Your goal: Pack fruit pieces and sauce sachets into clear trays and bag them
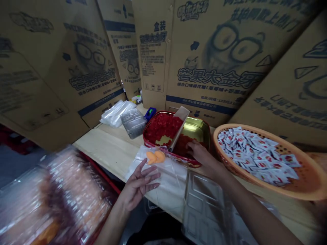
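Note:
My left hand (139, 185) lies open, fingers stretched out, on a clear plastic bag (163, 177) at the table's front edge. Two orange pieces (155, 157) rest on the bag just beyond my fingertips. My right hand (200, 153) reaches into a red-rimmed metal tin (201, 131) holding small red pieces (163, 127); its fingers curl down among them and what they hold is hidden. A beige scoop (178, 127) leans in the tin beside that hand. A clear plastic compartment tray (206, 207) lies under my right forearm.
An orange basket (301, 190) of small white-and-red packets (255, 153) sits at right. Stacks of clear bags (116, 112) and clear trays (133, 122) lie at the back left, next to a blue tape dispenser (150, 113). Printed cardboard boxes (209, 54) wall the table. Packed bags (58, 200) fill the lower left.

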Tool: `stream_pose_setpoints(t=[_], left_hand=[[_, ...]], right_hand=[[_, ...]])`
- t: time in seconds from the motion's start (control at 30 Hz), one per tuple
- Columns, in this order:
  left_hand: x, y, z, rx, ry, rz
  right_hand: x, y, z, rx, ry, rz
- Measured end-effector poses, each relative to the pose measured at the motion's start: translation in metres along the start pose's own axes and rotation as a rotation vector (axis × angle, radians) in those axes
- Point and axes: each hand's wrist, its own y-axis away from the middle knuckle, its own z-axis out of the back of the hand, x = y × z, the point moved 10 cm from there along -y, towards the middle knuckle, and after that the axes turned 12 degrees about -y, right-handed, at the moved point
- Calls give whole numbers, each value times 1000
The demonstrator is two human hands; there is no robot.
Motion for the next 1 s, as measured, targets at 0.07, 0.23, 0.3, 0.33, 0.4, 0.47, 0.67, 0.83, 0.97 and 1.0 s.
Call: stream_pose_setpoints(t=[0.07,0.23,0.3,0.33,0.4,0.47,0.67,0.83,0.97,1.0], left_hand=[[-5,-2,6,-18,4,-26],[-11,-8,20,-57,30,-70],[-13,-12,23,-64,35,-87],[-13,-13,24,-67,37,-94],[-15,-17,25,-75,45,-101],[-17,-19,24,-86,48,-103],[-23,-25,25,-112,39,-119],[-23,-28,26,-91,33,-134],[-24,-27,29,-105,56,-119],[-25,-27,30,-112,58,-118]], right_hand=[[2,2,-3,39,7,7],[-2,3,14,-95,-100,-27],[-2,8,28,-203,-219,-43],[0,13,35,-257,-300,-50],[12,24,41,-298,-469,-63],[35,36,30,-195,-627,-88],[105,69,-45,308,-865,-216],[93,59,-40,176,-662,-205],[61,37,17,-167,-77,-70],[48,32,22,-180,74,-91]])
